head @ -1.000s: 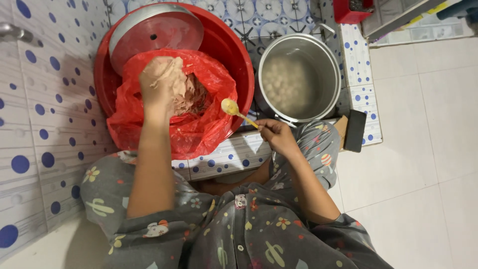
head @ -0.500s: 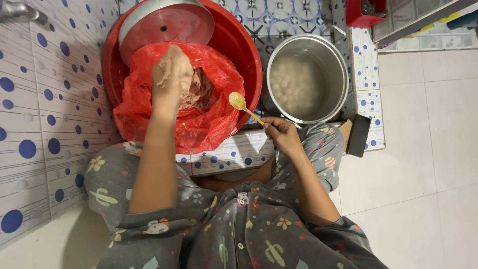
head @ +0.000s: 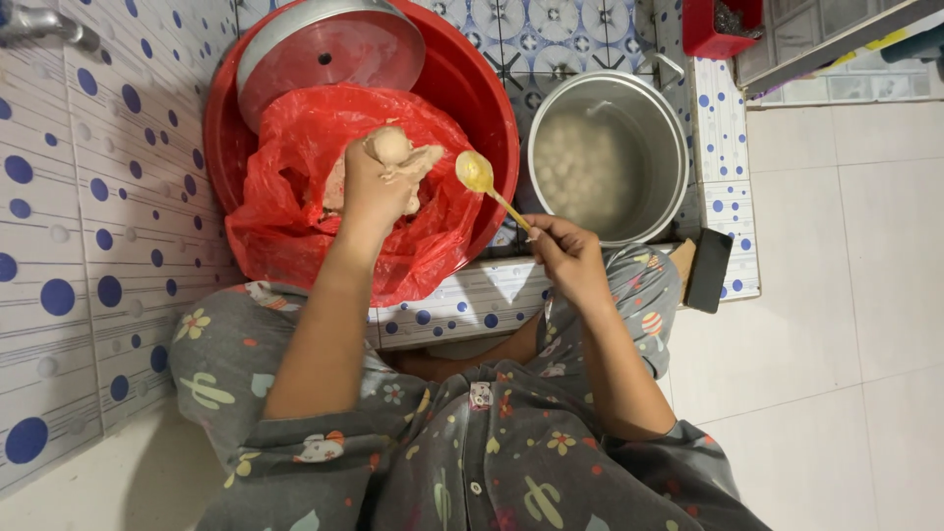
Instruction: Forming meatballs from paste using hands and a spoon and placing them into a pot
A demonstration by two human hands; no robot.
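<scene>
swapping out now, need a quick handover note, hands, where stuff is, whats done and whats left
Left hand: squeezing pale paste, a ball bulging out on top, over the red bag in the red basin.
Right hand: holds the yellow spoon, bowl beside the ball.
Done: many pale balls in the water in the metal pot.
Left: paste remains in hand and bag.

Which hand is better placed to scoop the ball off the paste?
Probably the right hand: it holds the yellow spoon beside the ball squeezed up from the left hand.
</scene>
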